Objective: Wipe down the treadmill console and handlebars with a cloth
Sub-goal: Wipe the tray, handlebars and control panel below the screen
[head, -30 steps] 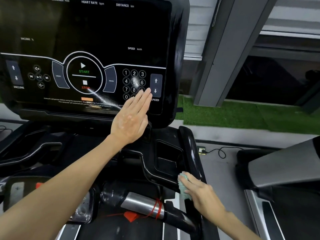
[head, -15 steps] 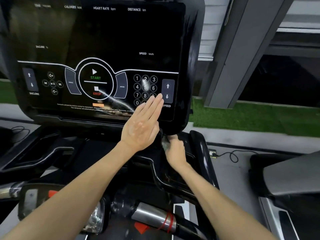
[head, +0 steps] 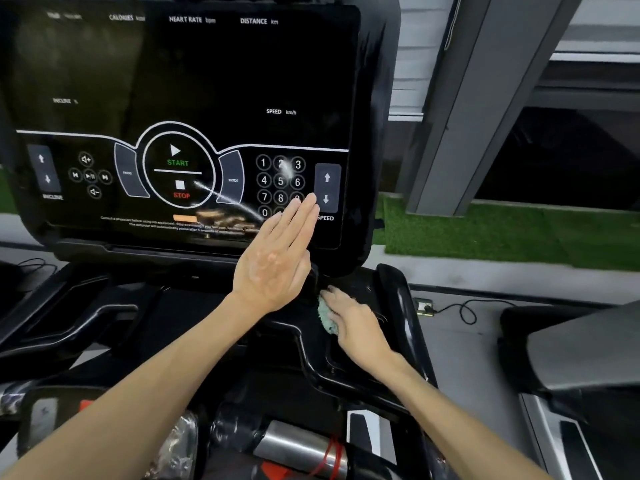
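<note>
The black treadmill console fills the upper left, with START and STOP marks and a number pad. My left hand lies flat with fingers together against the console's lower right corner, fingertips beside the SPEED arrows. My right hand presses a small pale green cloth onto the black tray just under that corner. The right handlebar curves along the outside of my right hand. Most of the cloth is hidden under my fingers.
A chrome bar with a red cord sits low in the middle. The left handlebar runs at the left. Another machine stands at the right, with a cable and socket on the grey floor and green turf beyond.
My right hand has carried the cloth from the lower part of the right handlebar up to the tray under the console corner, then drawn back slightly. My left hand stays on the console.
</note>
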The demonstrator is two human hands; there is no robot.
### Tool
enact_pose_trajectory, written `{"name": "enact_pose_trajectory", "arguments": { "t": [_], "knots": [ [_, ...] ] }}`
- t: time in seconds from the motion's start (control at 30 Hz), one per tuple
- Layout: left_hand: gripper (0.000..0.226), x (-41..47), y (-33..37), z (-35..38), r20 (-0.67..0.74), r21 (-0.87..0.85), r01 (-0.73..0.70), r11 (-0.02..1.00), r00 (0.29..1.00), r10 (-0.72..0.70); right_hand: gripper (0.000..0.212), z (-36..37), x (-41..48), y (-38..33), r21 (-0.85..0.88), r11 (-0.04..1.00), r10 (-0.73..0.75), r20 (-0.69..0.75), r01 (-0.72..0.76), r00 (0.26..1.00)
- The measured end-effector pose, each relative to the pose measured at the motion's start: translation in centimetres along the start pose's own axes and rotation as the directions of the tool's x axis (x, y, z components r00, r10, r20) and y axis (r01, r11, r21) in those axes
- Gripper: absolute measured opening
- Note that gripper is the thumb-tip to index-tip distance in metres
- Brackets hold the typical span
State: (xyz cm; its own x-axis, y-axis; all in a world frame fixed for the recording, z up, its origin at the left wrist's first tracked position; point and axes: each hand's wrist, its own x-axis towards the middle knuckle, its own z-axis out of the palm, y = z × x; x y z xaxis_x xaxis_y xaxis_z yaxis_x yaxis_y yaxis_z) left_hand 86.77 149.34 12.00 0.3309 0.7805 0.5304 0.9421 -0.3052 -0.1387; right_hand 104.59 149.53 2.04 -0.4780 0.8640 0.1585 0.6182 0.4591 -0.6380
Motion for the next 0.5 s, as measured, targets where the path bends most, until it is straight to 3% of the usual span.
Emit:
{"name": "enact_pose_trajectory", "arguments": {
  "t": [0.1, 0.23, 0.3, 0.37, 0.5],
  "knots": [
    [0.061, 0.1, 0.1, -0.1, 0.0, 0.015, 0.009, 1.0, 1.0, -0.009, 0.036, -0.3, 2.9, 0.9, -0.08, 0.996, 0.044, 0.029, -0.042, 0.999],
    [0.062, 0.2, 0.2, -0.3, 0.003, 0.049, 0.012, 0.999, 1.0, -0.012, 0.021, -0.7, 7.9, 3.2, -0.139, 0.946, 0.301, 0.04, -0.293, 0.953],
    [0.062, 0.2, 0.2, -0.4, 0.004, 0.056, 0.017, 0.998, 1.0, -0.018, 0.024, -1.1, 9.8, 4.0, -0.168, 0.933, 0.335, 0.076, -0.319, 0.939],
    [0.062, 0.3, 0.2, -0.4, 0.0, 0.059, 0.017, 0.998, 1.0, -0.017, 0.022, -1.6, 10.4, 4.1, -0.156, 0.938, 0.328, 0.121, -0.308, 0.937],
    [0.062, 0.3, 0.5, -0.5, 0.002, 0.044, 0.026, 0.999, 1.0, -0.026, 0.02, -2.7, 6.3, 4.3, -0.175, 0.979, 0.13, 0.133, -0.106, 0.983]
  ]
}}
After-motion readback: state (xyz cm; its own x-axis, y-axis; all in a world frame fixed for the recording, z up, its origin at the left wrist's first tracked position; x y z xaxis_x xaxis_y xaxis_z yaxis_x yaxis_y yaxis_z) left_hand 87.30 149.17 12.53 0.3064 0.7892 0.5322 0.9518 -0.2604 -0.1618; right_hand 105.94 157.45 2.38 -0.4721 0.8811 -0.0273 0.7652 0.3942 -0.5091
